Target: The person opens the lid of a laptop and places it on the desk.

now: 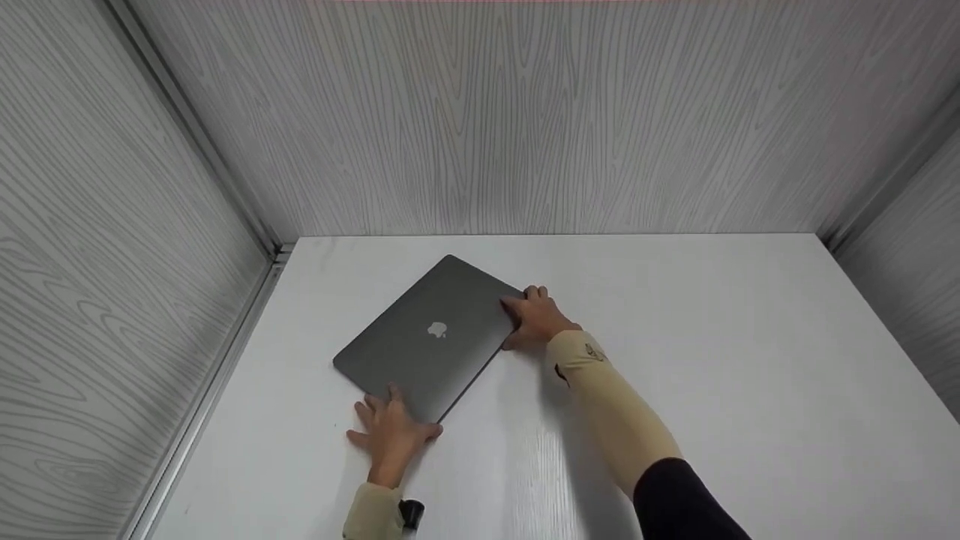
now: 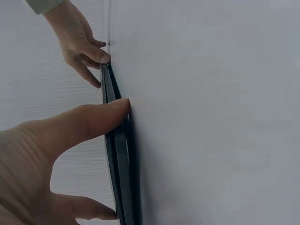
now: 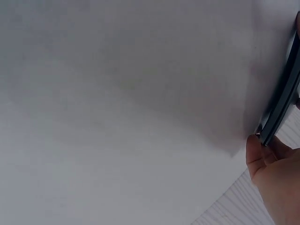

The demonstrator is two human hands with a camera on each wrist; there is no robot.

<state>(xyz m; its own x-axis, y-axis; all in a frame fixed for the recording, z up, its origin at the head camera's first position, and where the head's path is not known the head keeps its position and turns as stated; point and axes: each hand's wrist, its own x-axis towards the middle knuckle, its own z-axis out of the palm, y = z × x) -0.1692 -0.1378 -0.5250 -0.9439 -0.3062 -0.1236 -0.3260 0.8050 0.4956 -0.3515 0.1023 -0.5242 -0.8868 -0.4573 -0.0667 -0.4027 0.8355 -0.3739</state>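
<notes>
A closed dark grey laptop point(image 1: 420, 337) with a pale apple logo on its lid lies at a slant over the white table. My left hand point(image 1: 394, 435) holds its near corner, fingers spread over the end and the thumb at the front edge. In the left wrist view that thumb point(image 2: 101, 119) presses across the laptop's thin edge point(image 2: 117, 154). Farther right, my right hand point(image 1: 538, 319) grips the other front corner, its thumb on the lid. The right wrist view catches the laptop's edge point(image 3: 281, 101) at the far right, with a dark shadow beside it.
The white table point(image 1: 697, 360) spreads widely to the right of the laptop. Wood-grain panels stand at the back point(image 1: 562, 120) and the left point(image 1: 97, 262), with a metal rail point(image 1: 217, 390) along the table's left side. A black device point(image 1: 411, 514) sits at the left wrist.
</notes>
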